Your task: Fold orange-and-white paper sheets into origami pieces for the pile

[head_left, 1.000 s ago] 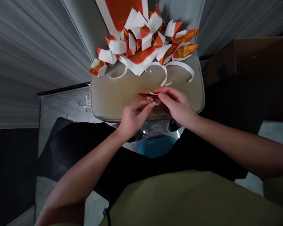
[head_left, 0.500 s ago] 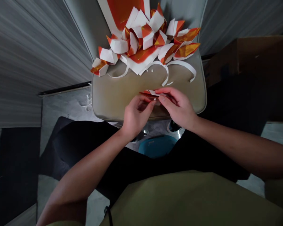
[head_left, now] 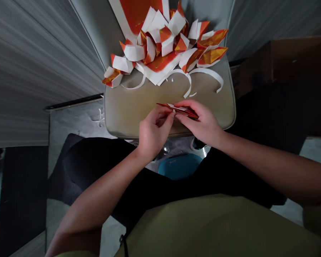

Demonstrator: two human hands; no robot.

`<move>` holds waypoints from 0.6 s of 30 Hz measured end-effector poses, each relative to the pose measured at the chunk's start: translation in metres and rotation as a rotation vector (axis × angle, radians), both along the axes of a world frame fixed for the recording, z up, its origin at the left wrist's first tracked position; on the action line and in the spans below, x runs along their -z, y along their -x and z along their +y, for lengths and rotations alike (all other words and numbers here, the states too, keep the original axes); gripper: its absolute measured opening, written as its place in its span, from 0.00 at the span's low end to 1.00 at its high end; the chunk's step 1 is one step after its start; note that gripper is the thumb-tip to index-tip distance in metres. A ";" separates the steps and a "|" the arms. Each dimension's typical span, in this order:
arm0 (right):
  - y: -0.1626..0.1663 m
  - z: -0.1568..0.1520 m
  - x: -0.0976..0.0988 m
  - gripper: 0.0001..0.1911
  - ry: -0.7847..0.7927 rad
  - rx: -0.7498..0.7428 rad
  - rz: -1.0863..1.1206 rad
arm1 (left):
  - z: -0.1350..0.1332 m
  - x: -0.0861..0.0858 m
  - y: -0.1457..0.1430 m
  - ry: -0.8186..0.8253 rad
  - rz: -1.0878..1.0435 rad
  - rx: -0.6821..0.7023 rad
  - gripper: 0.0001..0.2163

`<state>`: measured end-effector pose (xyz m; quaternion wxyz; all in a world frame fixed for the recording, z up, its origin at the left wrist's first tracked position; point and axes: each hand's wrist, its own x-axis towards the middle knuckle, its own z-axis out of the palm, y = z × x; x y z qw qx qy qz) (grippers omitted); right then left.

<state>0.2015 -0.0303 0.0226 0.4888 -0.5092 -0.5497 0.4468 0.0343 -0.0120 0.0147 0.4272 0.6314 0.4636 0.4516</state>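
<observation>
A small folded piece of red, orange and white paper [head_left: 179, 109] lies flat between my two hands, low over the front of a beige chair seat [head_left: 128, 107]. My left hand [head_left: 153, 132] pinches its left end with thumb and fingertips. My right hand [head_left: 202, 123] has its fingers closed over the right part of the same paper. A heap of folded orange-and-white paper shapes [head_left: 166, 43] covers the back of the seat, beyond both hands.
Curled white paper strips [head_left: 205, 73] lie on the seat between the heap and my hands. A large red-and-white sheet [head_left: 135, 12] leans at the chair's back. A brown cardboard box [head_left: 289, 60] stands to the right. A teal object [head_left: 179, 166] sits on the floor below the seat.
Both hands have shifted slightly on the folded paper. My left fingers have closed further onto its left end, and the paper now lies flatter between the hands.
</observation>
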 end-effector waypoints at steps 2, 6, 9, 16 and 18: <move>0.000 0.002 0.001 0.12 0.023 0.014 0.038 | -0.001 0.000 0.000 -0.055 0.064 -0.008 0.04; 0.000 0.006 0.004 0.11 0.112 0.041 0.115 | -0.003 -0.005 0.000 -0.164 0.233 -0.043 0.07; -0.001 0.008 0.005 0.12 0.159 0.062 0.167 | -0.002 -0.011 0.001 -0.257 0.362 -0.026 0.07; -0.002 0.007 0.001 0.11 0.205 0.115 0.250 | 0.005 -0.018 0.008 -0.431 0.545 0.140 0.14; -0.002 0.007 0.001 0.12 0.208 0.109 0.281 | 0.007 -0.019 0.012 -0.487 0.613 0.168 0.16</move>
